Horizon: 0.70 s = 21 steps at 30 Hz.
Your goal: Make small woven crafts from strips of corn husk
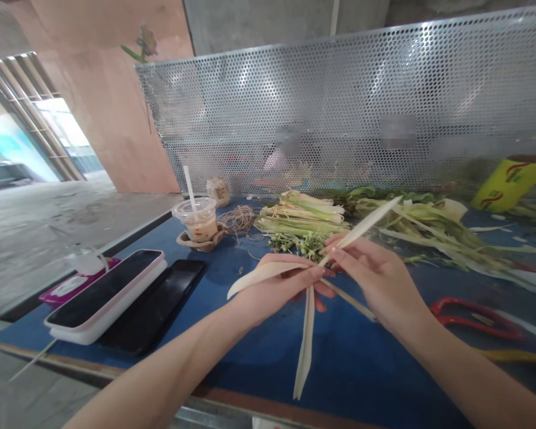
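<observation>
Three pale cream leaf strips point(307, 333) meet between both hands above the blue worktop point(361, 369). The left hand point(281, 286) is closed in a pinch on the crossing, one strip curving off to the left, another hanging down toward the near edge. The right hand point(375, 277) is closed at the fingertips on a strip that points up and right. Judging by this, the folding has barely begun: no finished shape shows yet. A pile of green stalks point(304, 217) lies uncut behind; red-handled scissors point(473, 316) rest to the right, two phones point(116, 295) to the left.
</observation>
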Each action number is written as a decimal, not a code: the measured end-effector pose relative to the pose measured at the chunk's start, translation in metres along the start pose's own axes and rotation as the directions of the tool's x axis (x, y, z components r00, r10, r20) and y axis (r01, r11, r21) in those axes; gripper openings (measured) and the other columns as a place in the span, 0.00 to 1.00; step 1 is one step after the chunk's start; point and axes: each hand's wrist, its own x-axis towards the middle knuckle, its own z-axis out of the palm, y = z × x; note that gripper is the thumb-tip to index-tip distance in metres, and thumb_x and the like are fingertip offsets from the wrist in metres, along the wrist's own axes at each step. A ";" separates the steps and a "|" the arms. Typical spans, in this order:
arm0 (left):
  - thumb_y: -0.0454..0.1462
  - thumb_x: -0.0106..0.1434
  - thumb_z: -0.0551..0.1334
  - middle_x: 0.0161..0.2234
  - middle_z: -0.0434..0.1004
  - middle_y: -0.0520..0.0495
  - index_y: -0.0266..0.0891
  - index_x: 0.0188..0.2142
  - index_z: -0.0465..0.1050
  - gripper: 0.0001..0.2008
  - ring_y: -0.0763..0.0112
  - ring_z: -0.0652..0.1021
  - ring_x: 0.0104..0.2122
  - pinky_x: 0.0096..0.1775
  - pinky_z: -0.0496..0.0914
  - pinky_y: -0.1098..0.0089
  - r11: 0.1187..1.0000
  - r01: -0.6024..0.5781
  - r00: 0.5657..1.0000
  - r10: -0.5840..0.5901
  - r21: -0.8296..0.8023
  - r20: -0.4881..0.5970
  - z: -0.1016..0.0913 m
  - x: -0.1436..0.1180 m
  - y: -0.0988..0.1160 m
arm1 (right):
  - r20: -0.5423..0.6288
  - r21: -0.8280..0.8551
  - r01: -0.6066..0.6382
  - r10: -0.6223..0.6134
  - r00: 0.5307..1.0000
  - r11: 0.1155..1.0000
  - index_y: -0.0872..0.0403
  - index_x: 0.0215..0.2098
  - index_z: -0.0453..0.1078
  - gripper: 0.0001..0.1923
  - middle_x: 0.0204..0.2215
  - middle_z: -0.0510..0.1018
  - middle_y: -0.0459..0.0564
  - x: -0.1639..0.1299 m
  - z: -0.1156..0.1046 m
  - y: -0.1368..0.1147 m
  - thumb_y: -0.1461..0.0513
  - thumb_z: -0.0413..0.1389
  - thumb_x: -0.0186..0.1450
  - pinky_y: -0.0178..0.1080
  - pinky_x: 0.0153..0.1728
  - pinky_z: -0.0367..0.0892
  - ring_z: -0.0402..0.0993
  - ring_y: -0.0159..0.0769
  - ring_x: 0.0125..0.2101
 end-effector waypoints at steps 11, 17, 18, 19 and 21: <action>0.39 0.55 0.61 0.21 0.76 0.49 0.35 0.23 0.72 0.10 0.77 0.73 0.17 0.22 0.66 0.77 0.984 -0.021 0.993 0.041 0.175 -0.109 -0.003 0.002 0.010 | 0.305 -0.203 -0.077 0.138 0.942 0.976 0.54 0.26 0.68 0.06 0.21 0.74 0.45 0.006 -0.015 -0.014 0.58 0.57 0.55 0.33 0.25 0.65 0.70 0.30 0.23; 0.41 0.54 0.62 0.22 0.76 0.49 0.36 0.25 0.72 0.09 0.75 0.75 0.20 0.26 0.69 0.74 0.987 -0.097 0.981 0.116 0.127 -0.154 -0.004 0.004 0.007 | 0.284 -0.283 -0.066 0.150 0.947 0.957 0.53 0.25 0.67 0.09 0.19 0.72 0.44 0.007 -0.021 -0.016 0.55 0.56 0.56 0.33 0.26 0.62 0.68 0.29 0.22; 0.41 0.54 0.62 0.22 0.76 0.49 0.36 0.25 0.72 0.09 0.75 0.75 0.20 0.27 0.69 0.74 0.988 -0.087 0.982 0.106 0.124 -0.156 -0.005 0.004 0.007 | 0.290 -0.277 -0.074 0.157 0.944 0.958 0.53 0.25 0.67 0.10 0.19 0.72 0.44 0.007 -0.022 -0.015 0.55 0.56 0.56 0.33 0.25 0.62 0.67 0.28 0.21; 0.40 0.54 0.61 0.23 0.77 0.49 0.36 0.26 0.72 0.08 0.75 0.75 0.21 0.27 0.69 0.74 0.989 -0.076 0.984 0.095 0.125 -0.154 -0.006 0.004 0.007 | 0.311 -0.266 -0.083 0.167 0.935 0.960 0.53 0.25 0.67 0.10 0.19 0.72 0.44 0.007 -0.022 -0.014 0.55 0.56 0.57 0.32 0.25 0.61 0.67 0.28 0.21; 0.40 0.55 0.61 0.24 0.77 0.49 0.36 0.27 0.73 0.08 0.75 0.74 0.21 0.28 0.69 0.75 0.989 -0.068 0.984 0.088 0.132 -0.154 -0.010 0.005 0.006 | 0.364 -0.248 -0.088 0.177 0.914 0.965 0.53 0.26 0.68 0.11 0.22 0.73 0.46 0.009 -0.021 -0.011 0.54 0.54 0.58 0.33 0.25 0.61 0.67 0.29 0.22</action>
